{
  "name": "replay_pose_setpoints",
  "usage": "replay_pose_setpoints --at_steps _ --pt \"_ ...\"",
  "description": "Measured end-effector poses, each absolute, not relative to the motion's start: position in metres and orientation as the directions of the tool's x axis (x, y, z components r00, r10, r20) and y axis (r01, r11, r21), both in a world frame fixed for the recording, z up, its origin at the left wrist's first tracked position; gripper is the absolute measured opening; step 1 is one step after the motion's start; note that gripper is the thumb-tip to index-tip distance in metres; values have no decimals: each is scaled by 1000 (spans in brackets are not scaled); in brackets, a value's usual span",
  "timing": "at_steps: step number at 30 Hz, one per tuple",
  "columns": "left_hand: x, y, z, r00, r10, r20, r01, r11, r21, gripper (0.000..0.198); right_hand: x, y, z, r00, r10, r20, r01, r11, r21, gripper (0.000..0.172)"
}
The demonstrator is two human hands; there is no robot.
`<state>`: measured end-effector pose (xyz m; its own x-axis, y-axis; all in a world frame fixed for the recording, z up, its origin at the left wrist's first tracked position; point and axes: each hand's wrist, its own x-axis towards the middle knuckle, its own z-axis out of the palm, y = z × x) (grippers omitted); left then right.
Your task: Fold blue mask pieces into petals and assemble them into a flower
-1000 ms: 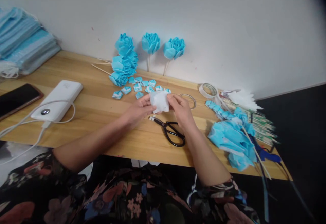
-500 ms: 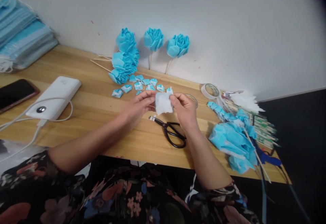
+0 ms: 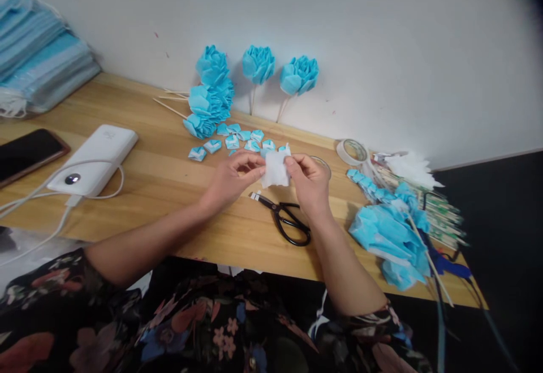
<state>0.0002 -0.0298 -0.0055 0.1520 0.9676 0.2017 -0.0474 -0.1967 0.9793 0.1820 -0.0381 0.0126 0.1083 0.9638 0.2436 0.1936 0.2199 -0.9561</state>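
Note:
A small, roughly square piece of white non-woven cloth (image 3: 276, 169) is stretched upright above the table. The thumb and fingers of my left hand (image 3: 231, 180) pinch its left edge. On the opposite side, my right hand (image 3: 311, 183) grips the cloth's upper right part between thumb and fingers. Black-handled scissors (image 3: 292, 223) lie just below, blades pointing left, with white bits at the tip. Behind the cloth are several small folded blue-and-white pieces (image 3: 232, 141), partly covered by the hands. A round ring-like object (image 3: 324, 165) is half hidden behind my right hand.
Blue fabric flowers (image 3: 212, 99) on sticks lie or lean at the wall. Left are a stack of blue masks (image 3: 46, 51), a phone (image 3: 29, 155) and a cabled power bank (image 3: 95, 158). Right are tape (image 3: 353, 151), crumpled blue fabric (image 3: 386, 231) and a blue-handled tool (image 3: 453, 268).
The fingers of my left hand have shifted on the cloth's left edge, with the thumb now stretched toward it. The cloth is turned slightly and lies flatter. The view has moved a little.

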Motion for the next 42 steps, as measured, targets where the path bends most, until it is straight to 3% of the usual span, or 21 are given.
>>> replay_pose_setpoints --at_steps 7,20,32,42 --pt "1 -28 -7 187 980 60 -110 -39 993 29 181 -39 13 67 963 260 244 237 -940 23" --pt "1 -26 -1 173 982 -77 -239 118 964 29 181 -41 12 23 960 278 236 265 -935 19" --pt "-2 -19 -3 92 994 -67 -314 92 945 13 183 -39 11 45 960 277 215 261 -941 24" --pt "-1 -23 5 231 967 -111 -473 211 855 18 184 -37 9 50 971 235 210 220 -953 25"
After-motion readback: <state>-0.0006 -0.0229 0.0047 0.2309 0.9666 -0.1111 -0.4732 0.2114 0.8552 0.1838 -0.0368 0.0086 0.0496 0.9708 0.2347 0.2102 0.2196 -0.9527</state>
